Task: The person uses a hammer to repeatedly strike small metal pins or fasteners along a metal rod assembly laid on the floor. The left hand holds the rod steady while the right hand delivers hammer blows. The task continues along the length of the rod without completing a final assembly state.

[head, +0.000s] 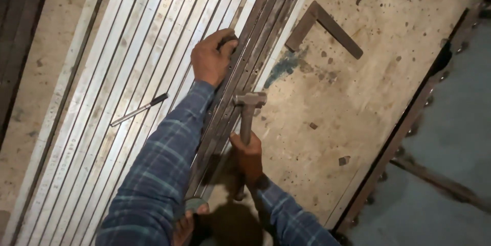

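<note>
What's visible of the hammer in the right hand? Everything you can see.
The rusty brown metal hammer has a short blocky head set crosswise on a straight round shaft, the whole looking like worn steel. The right hand grips the shaft low down, the fist closed around it. The head points away from the person and sits over the edge of the dark metal strips, beside the bare tabletop; contact with the strips cannot be told.

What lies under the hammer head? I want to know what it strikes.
The hammer head sits over dark metal strips beside the left hand. The spot directly beneath is covered.
</note>
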